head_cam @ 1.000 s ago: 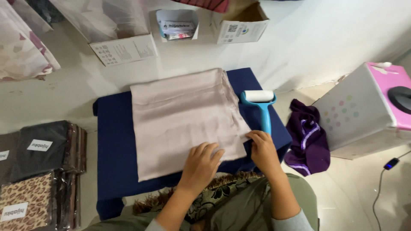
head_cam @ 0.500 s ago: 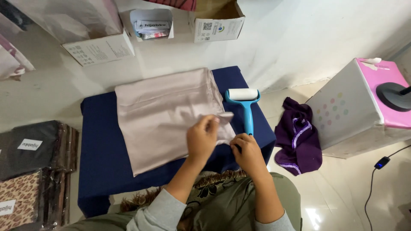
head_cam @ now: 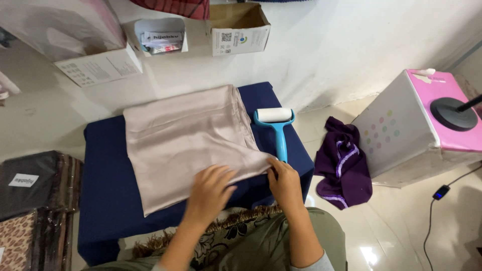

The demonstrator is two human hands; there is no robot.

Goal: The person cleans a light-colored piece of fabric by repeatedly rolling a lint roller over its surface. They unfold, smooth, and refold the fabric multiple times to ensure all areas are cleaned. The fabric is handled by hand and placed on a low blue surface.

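Both hands (head_cam: pixel 246 188) on beige cloth (head_cam: pixel 188 143), long axis slanting up-right.

A glossy pale tiled floor (head_cam: pixel 401 236) reflects a bright spot of overhead light near the lower right. In the middle stands a low bench (head_cam: pixel 105 200) covered in dark navy cloth. Along the top lie an open brown cardboard box (head_cam: pixel 240 27), a small white open box (head_cam: pixel 159 34) and a flat white carton (head_cam: pixel 100 64). To the right sits a white box with a pink top (head_cam: pixel 411 125) and coloured dots, carrying a round black stand base (head_cam: pixel 453 113). A black cable (head_cam: pixel 437 211) trails across the floor beside it. Wrapped dark packets (head_cam: pixel 30 185) are stacked at the left edge.
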